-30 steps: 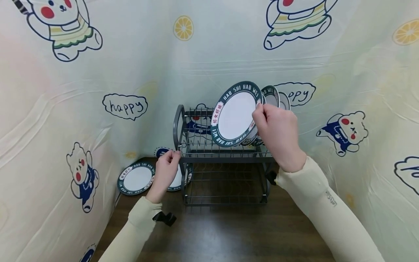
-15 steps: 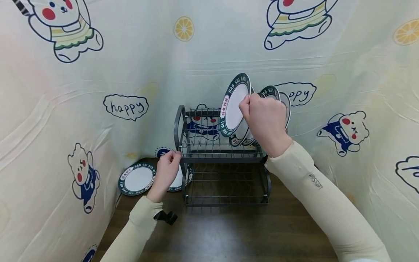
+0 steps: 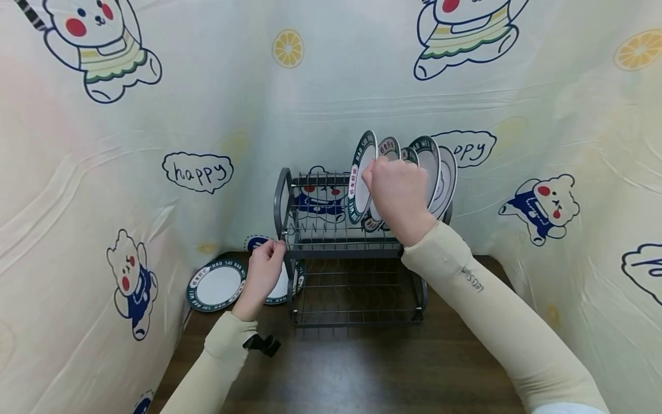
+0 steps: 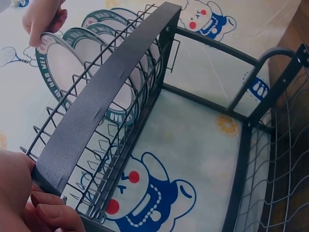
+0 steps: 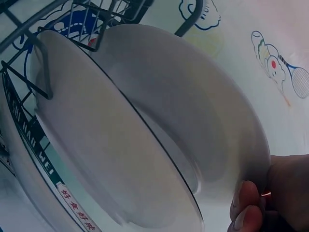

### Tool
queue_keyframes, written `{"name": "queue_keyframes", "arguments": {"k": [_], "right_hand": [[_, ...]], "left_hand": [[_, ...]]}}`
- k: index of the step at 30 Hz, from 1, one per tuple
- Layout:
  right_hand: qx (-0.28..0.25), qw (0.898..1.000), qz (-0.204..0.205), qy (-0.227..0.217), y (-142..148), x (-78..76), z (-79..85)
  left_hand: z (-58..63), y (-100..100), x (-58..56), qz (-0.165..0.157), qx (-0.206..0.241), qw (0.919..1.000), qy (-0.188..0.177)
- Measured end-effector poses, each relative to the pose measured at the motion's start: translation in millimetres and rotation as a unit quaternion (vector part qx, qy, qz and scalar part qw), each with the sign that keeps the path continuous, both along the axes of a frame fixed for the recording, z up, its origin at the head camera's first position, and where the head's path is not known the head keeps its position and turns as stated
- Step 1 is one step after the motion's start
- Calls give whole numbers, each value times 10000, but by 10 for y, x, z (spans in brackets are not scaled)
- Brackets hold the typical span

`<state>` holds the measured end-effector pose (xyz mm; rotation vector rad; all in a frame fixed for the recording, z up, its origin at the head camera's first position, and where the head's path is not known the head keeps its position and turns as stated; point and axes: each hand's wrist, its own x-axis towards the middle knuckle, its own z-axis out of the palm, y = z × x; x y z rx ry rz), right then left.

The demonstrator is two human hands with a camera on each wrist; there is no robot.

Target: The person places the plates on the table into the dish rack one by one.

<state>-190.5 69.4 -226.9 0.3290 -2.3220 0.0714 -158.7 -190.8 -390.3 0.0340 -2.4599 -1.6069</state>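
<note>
My right hand pinches the rim of a white plate with a dark green lettered border. This plate stands nearly upright in the top tier of a dark metal dish rack. Several similar plates stand to its right in the rack. In the right wrist view, the pale back of the held plate shows beside another plate, with fingers at its edge. My left hand grips the rack's front left corner, its thumb and fingers around the frame in the left wrist view.
Two more plates, a left one and a partly hidden one, lie left of the rack on the brown wooden surface. The rack's lower tier shows bare wires. A cartoon-printed cloth hangs behind and at the sides.
My right hand has moved left with the plate, which has turned from facing forward to nearly edge-on and come down into the rack. My left hand has stayed on the rack corner.
</note>
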Motion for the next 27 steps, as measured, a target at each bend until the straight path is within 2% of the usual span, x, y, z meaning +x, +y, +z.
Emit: {"name": "queue_keyframes", "arguments": {"k": [8, 16, 27], "right_hand": [[325, 9989, 20, -334, -77, -45, -94], [534, 9954, -98, -786, -115, -39, -122], [385, 9971, -98, -653, -133, -88, -170]], "left_hand": [[-1, -3, 1, 80, -52, 9999, 35], [-3, -2, 4, 53, -52, 10000, -22], [-5, 4, -3, 76, -83, 9999, 22]]}}
